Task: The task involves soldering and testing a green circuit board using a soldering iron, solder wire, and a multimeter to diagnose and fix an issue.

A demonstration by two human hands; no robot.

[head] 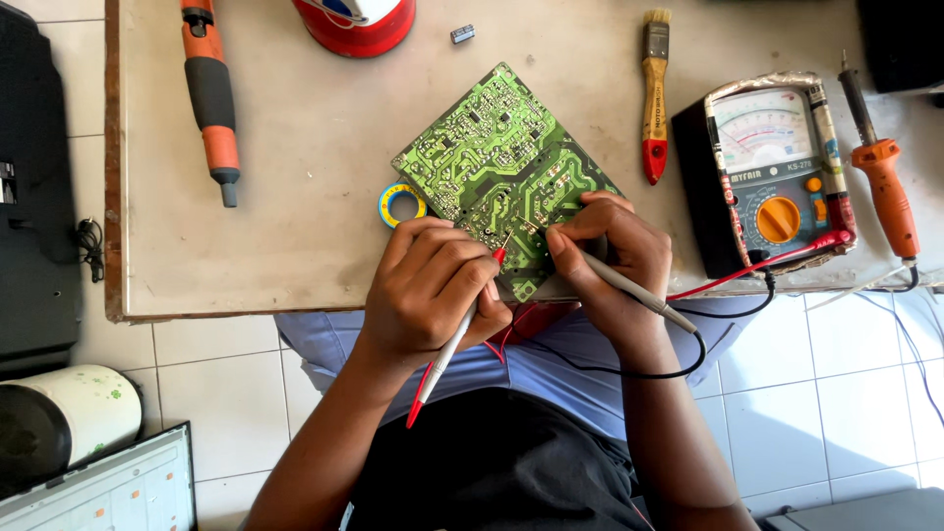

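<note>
Left hand (428, 295) pinches a red probe (454, 339); right hand (615, 251) pinches a grey probe (629, 290). Both tips touch the green, glossy, square circuit board (497, 167), lying mid-worktop (295, 118). Analogue meter (772, 167) at 3 o'clock; wooden brush (655, 93) at 1 o'clock.

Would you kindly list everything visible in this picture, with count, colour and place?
circuit board: 1, green, table centre
red probe: 1, red and grey, in left hand
black probe: 1, grey with black lead, in right hand
multimeter: 1, black with orange dial, right of board
soldering iron: 1, orange, far right
brush: 1, yellow and red, top right
screwdriver: 1, orange and black, top left
tape roll: 1, yellow and blue, left of board
container: 1, red, top edge
table: 1, beige
left hand: 1, at board's near edge
right hand: 1, at board's near edge
</note>
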